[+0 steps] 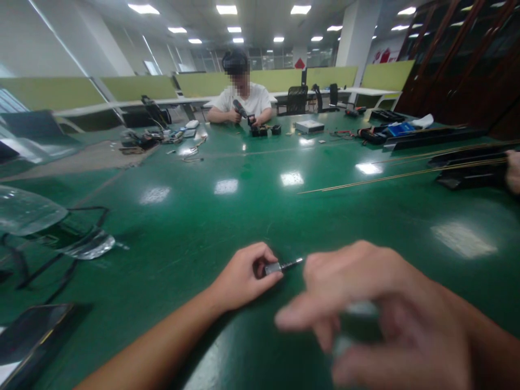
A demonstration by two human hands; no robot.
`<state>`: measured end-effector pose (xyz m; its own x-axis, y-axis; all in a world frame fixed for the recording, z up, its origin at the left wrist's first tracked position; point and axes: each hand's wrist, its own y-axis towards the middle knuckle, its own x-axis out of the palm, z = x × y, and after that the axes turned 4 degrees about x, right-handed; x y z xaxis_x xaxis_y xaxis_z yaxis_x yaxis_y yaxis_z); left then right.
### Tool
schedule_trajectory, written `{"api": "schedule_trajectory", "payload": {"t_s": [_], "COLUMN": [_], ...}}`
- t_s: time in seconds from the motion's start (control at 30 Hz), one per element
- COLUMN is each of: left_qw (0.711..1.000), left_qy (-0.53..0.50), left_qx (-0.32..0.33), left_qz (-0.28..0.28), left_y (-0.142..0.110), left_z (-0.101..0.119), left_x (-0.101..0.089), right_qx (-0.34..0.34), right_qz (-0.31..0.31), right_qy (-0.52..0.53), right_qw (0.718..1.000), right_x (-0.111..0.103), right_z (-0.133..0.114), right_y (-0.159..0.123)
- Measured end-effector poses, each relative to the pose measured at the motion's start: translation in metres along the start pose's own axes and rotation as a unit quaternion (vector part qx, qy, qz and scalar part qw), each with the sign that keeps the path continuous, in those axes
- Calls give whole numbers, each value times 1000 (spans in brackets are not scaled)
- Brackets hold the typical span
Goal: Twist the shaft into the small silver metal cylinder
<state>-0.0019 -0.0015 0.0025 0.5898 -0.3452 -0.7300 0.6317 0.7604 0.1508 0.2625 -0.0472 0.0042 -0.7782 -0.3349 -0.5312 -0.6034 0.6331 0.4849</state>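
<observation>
Nearest, between four and five o'clock from the middle of the view, the right hand [377, 281] is raised and blurred, fingers bent, thumb apart from them; whether anything is in it I cannot tell. At eight o'clock a dark, flat, phone-like object [34, 333] with a gold edge lies on the green surface [182, 227].

At six o'clock, just beyond the right hand's fingers, the left hand [247, 276] grips a small grey metal piece [273, 268] between thumb and curled fingers. Its thin shaft [293, 264] points toward two o'clock, near the right hand.

Near nine o'clock is a clear plastic bottle [36, 216] with a dark label, black cord [60, 280] beside it. Farther off, toward three o'clock, thin golden rods [365, 179] stretch out near black pieces [473, 176], and another person's hand [514, 170] shows at the edge.

Deeper still, assorted parts [140, 140] lie at ten o'clock and a pale box [310, 127] between one and two. At twelve, across the surface, a person in a white shirt [260, 97] holds a dark tool [239, 108].
</observation>
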Motion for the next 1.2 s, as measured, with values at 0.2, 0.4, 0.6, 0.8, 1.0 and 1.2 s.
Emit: {"api": "schedule_trajectory", "payload": {"t_s": [0.2,0.4,0.6,0.8,1.0,1.2], "left_qw": [1000,1000,1000,1000,999,999], "left_qy": [11,14,13,15,41,48], "left_qx": [1,-3,4,5,-11,-6], "left_qz": [-6,-10,-11,-7,-16,-19], "left_y": [0,-1,0,0,-1,-1], "left_z": [1,-1,-3,0,1,4], "left_x": [-1,1,1,0,3,2], "right_qx": [135,153,120,92,77,84], "right_qz": [-46,-72,-59,-51,-50,-57], "right_qy": [-112,-163,-146,-132,-135,-143], "right_qw": [983,972,980,986,987,984], "right_x": [-11,14,27,33,33,32], "right_z": [0,42,42,46,47,46], "right_y": [55,47,51,51,50,50]}}
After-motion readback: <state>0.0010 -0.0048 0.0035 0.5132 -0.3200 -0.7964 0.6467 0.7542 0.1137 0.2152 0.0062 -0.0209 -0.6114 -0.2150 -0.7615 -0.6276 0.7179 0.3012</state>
